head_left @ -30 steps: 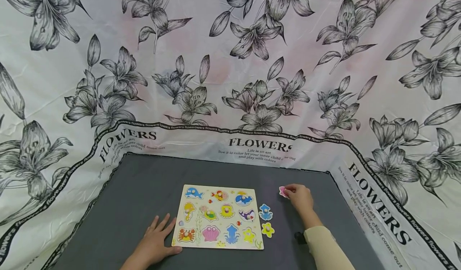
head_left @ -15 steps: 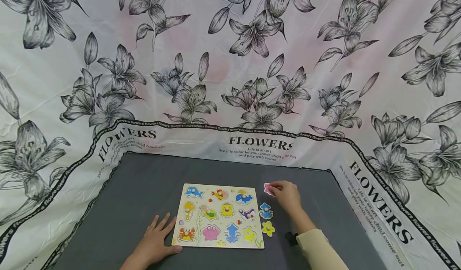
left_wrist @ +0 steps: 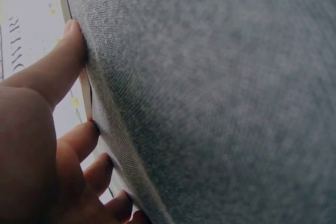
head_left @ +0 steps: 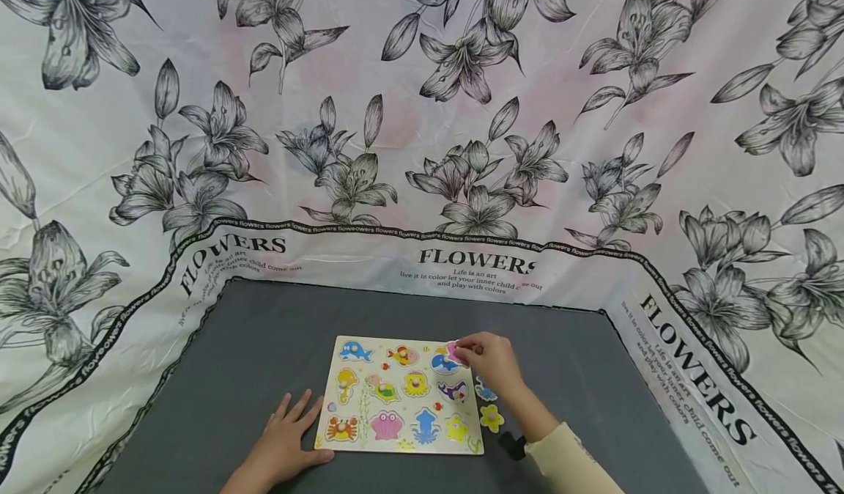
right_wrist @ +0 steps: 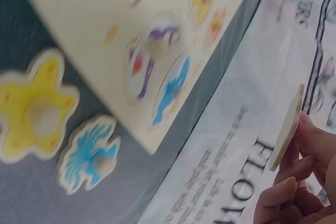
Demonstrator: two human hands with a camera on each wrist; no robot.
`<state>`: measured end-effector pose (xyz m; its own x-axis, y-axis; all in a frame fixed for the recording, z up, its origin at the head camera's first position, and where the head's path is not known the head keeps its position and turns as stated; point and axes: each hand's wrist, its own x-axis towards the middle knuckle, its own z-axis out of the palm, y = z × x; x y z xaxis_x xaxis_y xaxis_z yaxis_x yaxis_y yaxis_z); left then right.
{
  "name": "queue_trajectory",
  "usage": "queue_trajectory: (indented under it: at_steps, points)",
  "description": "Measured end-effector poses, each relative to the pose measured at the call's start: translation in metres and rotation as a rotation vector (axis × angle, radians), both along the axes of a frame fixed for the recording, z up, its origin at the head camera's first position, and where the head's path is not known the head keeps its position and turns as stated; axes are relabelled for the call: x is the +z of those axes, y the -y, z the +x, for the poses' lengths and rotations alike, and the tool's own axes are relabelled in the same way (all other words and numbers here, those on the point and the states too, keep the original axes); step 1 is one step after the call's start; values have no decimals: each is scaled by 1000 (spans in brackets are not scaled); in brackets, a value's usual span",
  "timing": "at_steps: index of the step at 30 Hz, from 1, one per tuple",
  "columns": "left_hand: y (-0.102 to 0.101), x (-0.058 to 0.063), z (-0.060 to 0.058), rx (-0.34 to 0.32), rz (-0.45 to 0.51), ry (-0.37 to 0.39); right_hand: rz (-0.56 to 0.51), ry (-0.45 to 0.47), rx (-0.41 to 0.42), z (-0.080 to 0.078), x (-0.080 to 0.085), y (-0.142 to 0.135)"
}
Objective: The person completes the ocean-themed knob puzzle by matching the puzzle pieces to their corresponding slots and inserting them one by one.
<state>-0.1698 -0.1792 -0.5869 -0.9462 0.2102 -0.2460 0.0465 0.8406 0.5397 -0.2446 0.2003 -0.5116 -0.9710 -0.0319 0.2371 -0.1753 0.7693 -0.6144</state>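
Between thumb and fingers, my right hand [head_left: 491,363] pinches a pink puzzle piece [head_left: 452,352] above the top right corner of the wooden sea-animal puzzle board [head_left: 382,447]. The right wrist view shows this piece [right_wrist: 287,129] edge-on, lifted clear. My left hand [head_left: 283,435] lies with spread fingers at the board's left edge; in the left wrist view its thumb [left_wrist: 71,51] and fingertips touch that edge. Right of the board lie a blue squid piece [head_left: 486,388], partly hidden by my right hand, and a yellow star piece [head_left: 491,418], both with knobs.
Several animal pieces with knobs sit in the board, such as the crab [head_left: 342,429] and octopus [head_left: 415,385]. Dark grey cloth [head_left: 277,333] covers the table. A flower-printed white curtain [head_left: 475,274] borders its back and sides. Something small and black [head_left: 513,446] sits by the right sleeve.
My right hand has carried the pink piece leftward, from the cloth right of the board to above its top right corner. The left hand has stayed in place.
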Motion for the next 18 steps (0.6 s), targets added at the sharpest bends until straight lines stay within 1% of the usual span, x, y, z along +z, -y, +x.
queue_trajectory:
  at_steps: [7, 11, 14, 18]
  points:
    - [0, -1, 0, -2, -16, 0, -11, 6, 110, 17, 4, 28]
    - [0, -3, 1, -1, -12, -8, -7, 5, 191, 27, 6, 44]
    - [0, -4, 0, -3, -9, -8, -29, 4, 261, 33, 4, 56]
    - [1, -4, -1, -3, -5, -1, -56, 25, 321, 39, -1, 70]
